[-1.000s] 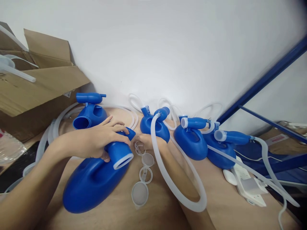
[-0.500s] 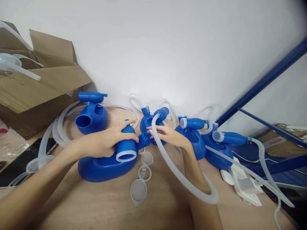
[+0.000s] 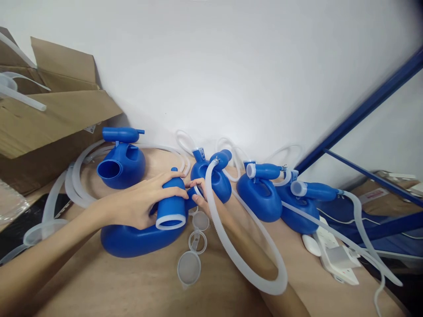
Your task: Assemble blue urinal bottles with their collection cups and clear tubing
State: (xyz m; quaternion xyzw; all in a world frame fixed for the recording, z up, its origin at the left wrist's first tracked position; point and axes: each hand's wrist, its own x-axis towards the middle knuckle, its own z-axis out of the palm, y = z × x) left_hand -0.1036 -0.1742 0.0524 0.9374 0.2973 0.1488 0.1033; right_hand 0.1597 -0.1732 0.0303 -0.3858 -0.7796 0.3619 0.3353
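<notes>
While the left hand grasped the blue bottle, the right hand, just beside, pinched a white ring at the neck; square alignment probably mattered most.

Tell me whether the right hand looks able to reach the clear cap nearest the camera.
Probably yes: the clear cap lies uncovered on the table, close to the right hand, though that hand is busy with a pale ring at the blue bottle.
</notes>
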